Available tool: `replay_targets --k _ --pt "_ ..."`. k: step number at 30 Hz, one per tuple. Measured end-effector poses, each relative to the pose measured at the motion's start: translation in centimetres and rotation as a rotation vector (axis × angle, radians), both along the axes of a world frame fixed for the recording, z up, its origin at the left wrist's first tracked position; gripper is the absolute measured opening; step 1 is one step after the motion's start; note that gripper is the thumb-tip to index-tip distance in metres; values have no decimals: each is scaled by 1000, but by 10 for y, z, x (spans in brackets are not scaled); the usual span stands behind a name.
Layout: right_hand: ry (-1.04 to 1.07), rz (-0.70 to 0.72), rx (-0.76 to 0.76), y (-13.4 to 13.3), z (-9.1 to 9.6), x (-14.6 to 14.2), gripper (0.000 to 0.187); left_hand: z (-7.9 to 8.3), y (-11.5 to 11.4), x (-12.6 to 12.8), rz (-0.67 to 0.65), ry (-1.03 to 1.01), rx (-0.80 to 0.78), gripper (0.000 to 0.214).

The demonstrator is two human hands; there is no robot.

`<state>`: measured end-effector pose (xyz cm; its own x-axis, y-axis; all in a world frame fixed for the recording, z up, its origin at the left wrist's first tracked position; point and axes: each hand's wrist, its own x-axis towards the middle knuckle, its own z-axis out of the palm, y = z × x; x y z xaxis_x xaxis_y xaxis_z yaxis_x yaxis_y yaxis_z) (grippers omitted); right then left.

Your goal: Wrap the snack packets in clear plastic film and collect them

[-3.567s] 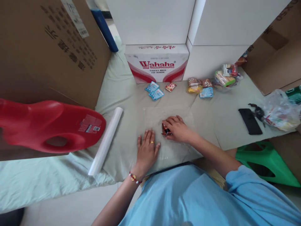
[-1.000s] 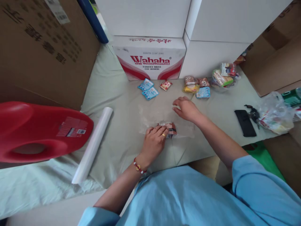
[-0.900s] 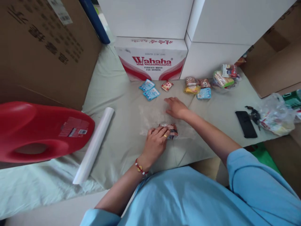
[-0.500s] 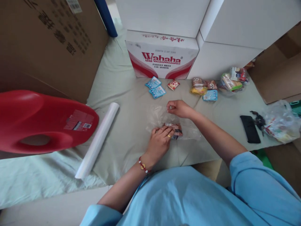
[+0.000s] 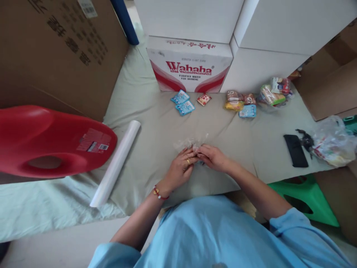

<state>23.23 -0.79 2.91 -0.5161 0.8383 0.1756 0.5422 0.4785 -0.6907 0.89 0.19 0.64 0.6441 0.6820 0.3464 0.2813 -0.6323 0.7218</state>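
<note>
Close in front of me, crumpled clear plastic film stands up in loose folds above my fingertips. My left hand lies over the film with its fingers stretched out to the right, a ring on one finger. Meeting its fingertips, my right hand is closed in a pinch on the film. The brown-printed packet inside the film is almost wholly covered by my hands; only a small bluish bit shows below the right fingers.
Blue sachets and a small red-white packet lie before the Wahaha carton. Snack packs and a bagged bundle sit right, beyond a black phone. A film roll and red plastic object are left.
My right hand has come down toward me to the left fingertips, pulling the film over the packet. The left hand has shifted slightly left, and the packet is now mostly hidden.
</note>
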Motion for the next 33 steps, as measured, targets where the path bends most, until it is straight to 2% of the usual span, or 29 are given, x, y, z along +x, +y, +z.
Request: replay_targets --k 3,5,7,9,10,11,13,14,16,18,19,20,23,27,29,31,33 --pt "-170 -22 -24 0 3 -6 32 0 0 -9 93 -168 -110 32" --pt "-291 -27 -65 -1 8 -10 38 1 3 -15 259 -259 -215 26" --pt "-373 -14 -89 -2 13 -15 40 2 11 -21 484 -295 -329 23" --pt "-431 10 -87 -4 18 -18 42 2 25 -26 613 -269 -408 31" --pt "-452 24 -79 -5 19 -20 43 2 34 -27 602 -243 -432 47" --pt "-470 33 -71 -5 21 -21 43 3 44 -28 536 -218 -451 65" --pt "-492 44 -65 -6 23 -23 42 7 62 -25 302 -182 -515 89" --pt "-495 48 -64 -6 24 -23 40 10 71 -22 170 -164 -564 90" --pt "-504 52 -71 -5 25 -24 38 18 82 -19 -48 -124 -647 71" --pt "-519 46 -83 -5 26 -24 38 24 86 -22 -129 -125 -661 34" --pt "-522 36 -91 -5 26 -24 38 26 85 -27 -117 -148 -649 17" --pt "-520 23 -100 -6 25 -23 39 27 83 -34 -81 -179 -635 10" --pt "-467 -5 -129 -10 21 -20 42 24 70 -65 72 -226 -613 15" --pt "-311 7 -142 -16 14 -12 44 16 48 -96 202 -151 -581 12" --pt "-216 48 -113 -18 13 -8 45 15 42 -94 304 -181 -550 9" --pt "-154 77 -83 -20 12 -6 42 15 42 -83 423 -159 -498 24" --pt "-142 71 -75 -21 13 -6 38 18 44 -68 474 -18 -419 40"
